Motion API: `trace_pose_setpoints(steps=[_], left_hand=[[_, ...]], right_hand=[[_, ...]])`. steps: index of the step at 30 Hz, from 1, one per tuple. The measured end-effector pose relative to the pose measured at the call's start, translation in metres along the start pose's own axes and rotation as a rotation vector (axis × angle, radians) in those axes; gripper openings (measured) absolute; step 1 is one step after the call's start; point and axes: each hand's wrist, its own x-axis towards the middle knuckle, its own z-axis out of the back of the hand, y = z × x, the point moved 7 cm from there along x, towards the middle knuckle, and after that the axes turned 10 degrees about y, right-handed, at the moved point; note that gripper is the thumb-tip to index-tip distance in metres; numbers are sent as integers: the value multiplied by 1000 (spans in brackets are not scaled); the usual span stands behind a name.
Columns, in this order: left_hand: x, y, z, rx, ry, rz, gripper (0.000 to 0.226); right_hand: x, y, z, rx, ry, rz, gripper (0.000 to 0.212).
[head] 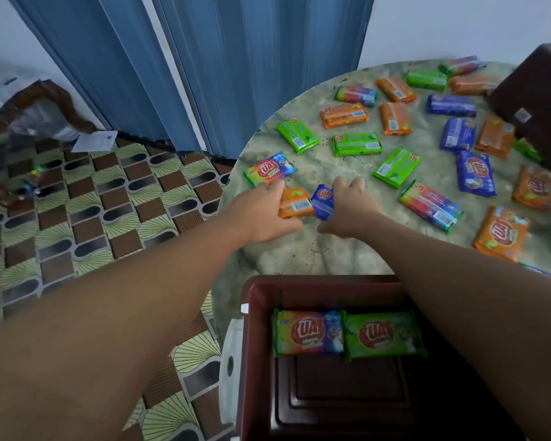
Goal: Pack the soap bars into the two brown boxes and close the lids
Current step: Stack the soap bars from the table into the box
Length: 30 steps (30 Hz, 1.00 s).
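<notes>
An open brown box (256, 313) stands at the table's near edge. Two soap bars lie at its far end, a rainbow one (307, 331) and a green one (383, 335). My left hand (263, 214) grips an orange soap bar (296, 203) near the table's left rim. Right beside it, my right hand (347, 208) grips a blue soap bar (323, 200). A second brown box (535, 97) stands tilted at the far right. Several orange, green, blue and rainbow bars are scattered over the table between the boxes.
The round table (315, 249) has a mottled beige-green top. A rainbow soap bar (269, 171) lies just beyond my left hand. Blue curtains (204, 68) hang behind the table. Patterned floor tiles (93, 202) spread to the left, with papers and clutter at the far left.
</notes>
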Motion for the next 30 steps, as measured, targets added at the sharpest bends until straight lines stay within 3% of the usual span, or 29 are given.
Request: trace_pose_setpoints(steps=[5,12,16,22,25,30], left_hand=[[-30,-16,33,-88,-218,101,63],[-113,-59,51,-135,-393,-1,56],[-166,-81,31,-198,-415,-7,62],[-225,-112,-38,-209,-407,-2,58],[-228,-115,-74,-286,-273,-58,39],[-219,-121,-96,-124,-62,-67,29]], right_hand=[[-46,5,38,154,-158,81,74],[-149,-2,63,358,-386,188,61],[-205,-16,44,480,-425,205,59],[-256,-39,-23,452,-263,263,61],[-253,-50,-56,242,-118,269,67],[-245,-55,-94,-103,65,236,73]])
